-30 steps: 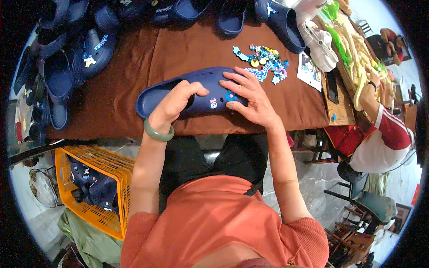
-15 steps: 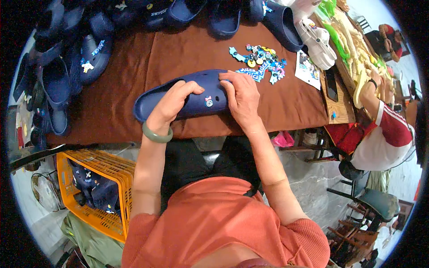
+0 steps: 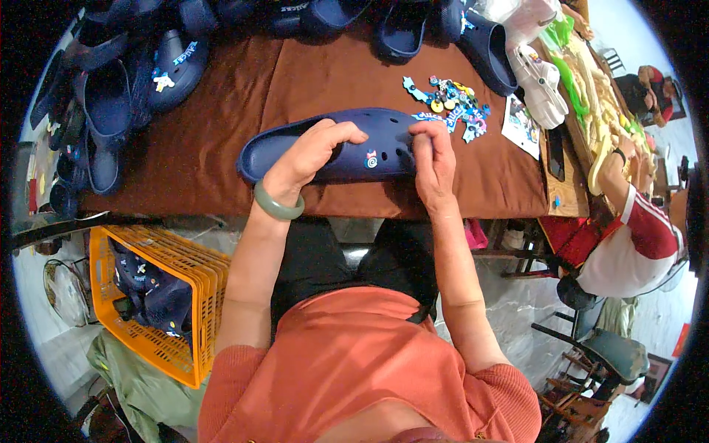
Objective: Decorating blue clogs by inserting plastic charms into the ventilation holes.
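A navy clog lies sideways before me, its toe pointing right and its heel left. My left hand, with a green bangle at the wrist, is closed on its instep, the thumb resting on the upper. At the toe end, my right hand has its fingers bent and pressed together against the clog; any small piece between them is hidden. One swirl-shaped charm with a pink bow sits on the upper among open holes. Just beyond the toe is a pile of colourful shoe charms.
More navy clogs line the table's left and far sides. White clogs, a printed card and a phone are at the right. A yellow crate holds clogs below left. A co-worker handles pale straps at right.
My right hand has drawn its fingers in from a wider hold around the toe to a tight bend there. The left hand still grips the instep. The whole view has shifted somewhat.
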`<state>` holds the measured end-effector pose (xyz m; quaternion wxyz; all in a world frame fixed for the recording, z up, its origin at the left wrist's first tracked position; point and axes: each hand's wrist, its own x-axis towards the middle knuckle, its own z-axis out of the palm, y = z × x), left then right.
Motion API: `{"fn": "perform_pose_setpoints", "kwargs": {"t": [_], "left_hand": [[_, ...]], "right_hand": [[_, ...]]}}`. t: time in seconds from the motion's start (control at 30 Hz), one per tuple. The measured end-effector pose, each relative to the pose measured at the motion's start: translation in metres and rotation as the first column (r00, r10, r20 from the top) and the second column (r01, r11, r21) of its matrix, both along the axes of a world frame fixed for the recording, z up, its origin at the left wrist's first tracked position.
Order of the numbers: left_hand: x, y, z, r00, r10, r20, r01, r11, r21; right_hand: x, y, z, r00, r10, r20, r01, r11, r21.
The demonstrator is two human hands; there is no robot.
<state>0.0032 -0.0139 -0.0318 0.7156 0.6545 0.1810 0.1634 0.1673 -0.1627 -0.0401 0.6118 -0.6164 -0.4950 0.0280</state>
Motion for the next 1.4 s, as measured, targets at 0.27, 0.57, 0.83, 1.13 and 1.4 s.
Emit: {"fn": "perform_pose_setpoints", "kwargs": {"t": [0.27, 0.57, 0.83, 1.13, 1.4], "left_hand": [[-0.004, 0.003, -0.008, 0.991, -0.083, 0.100, 0.029, 0.889, 0.457], [-0.003, 0.002, 0.005, 0.988, -0.063, -0.138, 0.130, 0.823, 0.553], [-0.011, 0.003, 0.003, 0.993, -0.112, -0.027, 0.108, 0.816, 0.567], [-0.014, 0.003, -0.006, 0.982, -0.143, 0.123, 0.050, 0.828, 0.559], [-0.009, 0.001, 0.000, 0.999, -0.033, 0.013, 0.023, 0.887, 0.461]], "right_hand": [[-0.011, 0.006, 0.033, 0.770, 0.161, 0.617, -0.007, 0.970, -0.244], [-0.013, 0.021, 0.042, 0.612, 0.211, 0.762, 0.046, 0.953, -0.300], [-0.007, 0.024, 0.037, 0.541, 0.294, 0.788, -0.068, 0.949, -0.308], [-0.001, 0.024, 0.032, 0.627, 0.350, 0.696, -0.254, 0.936, -0.242], [-0.002, 0.021, 0.033, 0.757, 0.342, 0.557, -0.263, 0.940, -0.220]]}}
